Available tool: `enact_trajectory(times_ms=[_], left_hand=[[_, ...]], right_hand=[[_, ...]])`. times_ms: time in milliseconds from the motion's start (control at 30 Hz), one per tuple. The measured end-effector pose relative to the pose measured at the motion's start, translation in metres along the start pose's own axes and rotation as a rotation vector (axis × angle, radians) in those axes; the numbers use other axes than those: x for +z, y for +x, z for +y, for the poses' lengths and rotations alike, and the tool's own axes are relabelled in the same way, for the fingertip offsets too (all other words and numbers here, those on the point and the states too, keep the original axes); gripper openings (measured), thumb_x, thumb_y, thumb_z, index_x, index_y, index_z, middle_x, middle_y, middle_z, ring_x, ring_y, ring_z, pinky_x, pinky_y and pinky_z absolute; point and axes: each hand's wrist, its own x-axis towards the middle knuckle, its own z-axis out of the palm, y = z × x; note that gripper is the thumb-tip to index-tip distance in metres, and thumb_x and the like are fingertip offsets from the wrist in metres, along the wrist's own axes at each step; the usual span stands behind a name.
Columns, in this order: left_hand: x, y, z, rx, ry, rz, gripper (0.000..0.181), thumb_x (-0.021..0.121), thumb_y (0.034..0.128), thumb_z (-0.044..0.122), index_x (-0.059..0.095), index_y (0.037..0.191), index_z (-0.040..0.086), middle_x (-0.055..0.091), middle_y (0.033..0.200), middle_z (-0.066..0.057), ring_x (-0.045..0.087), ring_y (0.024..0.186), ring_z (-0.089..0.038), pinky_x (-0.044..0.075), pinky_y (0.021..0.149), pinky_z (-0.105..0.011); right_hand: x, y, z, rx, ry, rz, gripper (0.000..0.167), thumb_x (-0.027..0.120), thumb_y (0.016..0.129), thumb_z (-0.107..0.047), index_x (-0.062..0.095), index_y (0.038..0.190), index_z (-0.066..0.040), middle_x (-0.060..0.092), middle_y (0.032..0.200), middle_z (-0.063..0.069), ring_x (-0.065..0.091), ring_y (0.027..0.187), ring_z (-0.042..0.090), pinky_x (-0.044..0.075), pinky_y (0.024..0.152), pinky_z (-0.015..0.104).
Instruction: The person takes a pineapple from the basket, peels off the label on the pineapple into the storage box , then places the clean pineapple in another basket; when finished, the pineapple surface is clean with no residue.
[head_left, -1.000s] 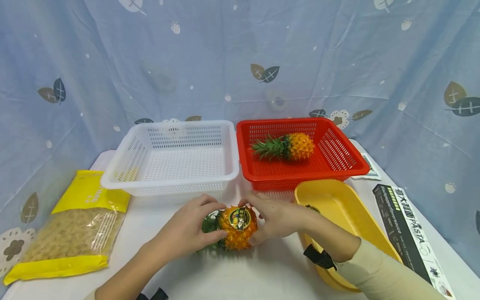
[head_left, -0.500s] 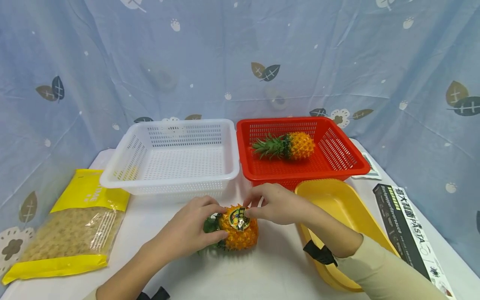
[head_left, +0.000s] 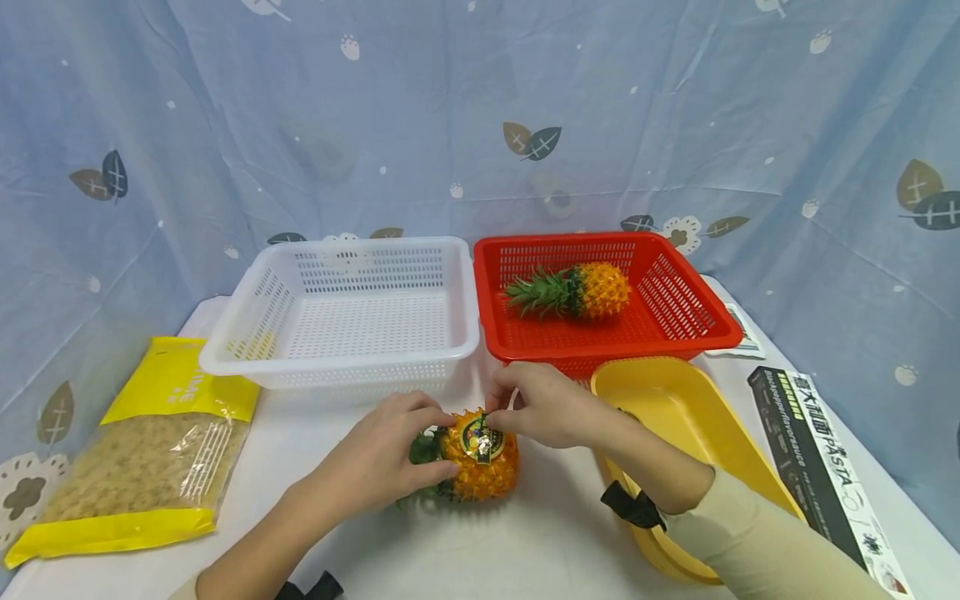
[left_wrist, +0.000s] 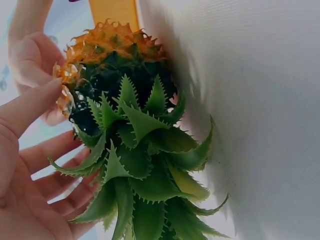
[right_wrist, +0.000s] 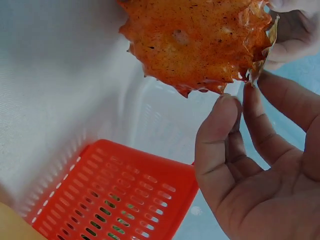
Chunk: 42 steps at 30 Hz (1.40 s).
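Observation:
A small orange pineapple [head_left: 483, 477] lies on its side on the white table, its green crown [left_wrist: 145, 165] pointing left. My left hand [head_left: 390, 454] holds it at the crown end, thumb on the near side and fingers on the far side in the head view. A round black-and-gold sticker [head_left: 482, 439] faces up on the fruit. At the sticker's right edge, the thumb and fingertips of my right hand [head_left: 540, 407] come together and pinch it. The right wrist view shows the sticker's edge [right_wrist: 267, 52] standing slightly off the fruit beside my right hand [right_wrist: 270, 165].
Behind my hands stand a white basket [head_left: 337, 367] and a red basket [head_left: 607, 350] with a second pineapple [head_left: 600, 290] in it. A yellow tray [head_left: 678, 400] sits under my right forearm. To the left lies a yellow bag [head_left: 142, 450]; a black-and-white pasta box [head_left: 825, 475] lies far right.
My right hand has moved from the fruit's right side up to the sticker's edge, fingertips now pinching there. My left hand keeps its hold on the pineapple.

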Motion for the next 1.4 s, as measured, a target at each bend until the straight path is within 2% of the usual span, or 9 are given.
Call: enact_trajectory(times_ms=[200,533,900,1133,1400], left_hand=[[0.0,0.001,-0.001,0.008,-0.001,-0.001,0.044,0.086,0.0842,0.039,0.075,0.119,0.014,0.067,0.11,0.006,0.061,0.106,-0.016,0.055,0.094,-0.041],[-0.001,0.002,-0.001,0.013,-0.006,-0.006,0.044,0.086,0.084,0.038,0.075,0.119,0.014,0.068,0.111,0.006,0.062,0.106,-0.017,0.055,0.095,-0.041],[-0.002,0.003,0.001,-0.003,-0.001,-0.021,0.044,0.086,0.0838,0.038,0.075,0.119,0.014,0.068,0.112,0.005,0.061,0.106,-0.016,0.056,0.095,-0.041],[-0.002,0.002,0.001,0.004,0.0,-0.017,0.044,0.086,0.084,0.038,0.075,0.119,0.014,0.068,0.113,0.005,0.061,0.106,-0.016,0.056,0.095,-0.041],[-0.002,0.002,0.0,-0.002,-0.003,-0.022,0.045,0.086,0.0841,0.038,0.075,0.12,0.014,0.068,0.114,0.005,0.061,0.107,-0.017,0.056,0.095,-0.042]], right_hand=[[-0.004,0.002,0.001,-0.009,0.055,-0.002,0.013,0.077,0.093,-0.011,0.07,0.083,-0.016,0.065,0.078,-0.005,0.058,0.076,0.015,0.055,0.068,0.027],[-0.014,-0.001,0.003,-0.009,0.171,-0.025,0.008,0.074,0.094,-0.01,0.069,0.089,-0.013,0.064,0.077,0.0,0.06,0.07,0.019,0.057,0.063,0.032],[-0.04,-0.012,0.008,0.007,0.275,-0.111,0.005,0.071,0.096,-0.014,0.068,0.094,-0.011,0.066,0.078,0.003,0.06,0.07,0.027,0.056,0.061,0.033],[-0.061,-0.031,0.022,0.025,0.265,-0.156,0.01,0.071,0.098,-0.019,0.067,0.098,-0.01,0.065,0.084,0.009,0.061,0.071,0.023,0.056,0.063,0.032],[-0.08,-0.045,0.055,0.043,0.272,-0.217,0.009,0.069,0.099,-0.019,0.068,0.099,-0.01,0.063,0.08,0.013,0.061,0.071,0.026,0.058,0.066,0.033]])
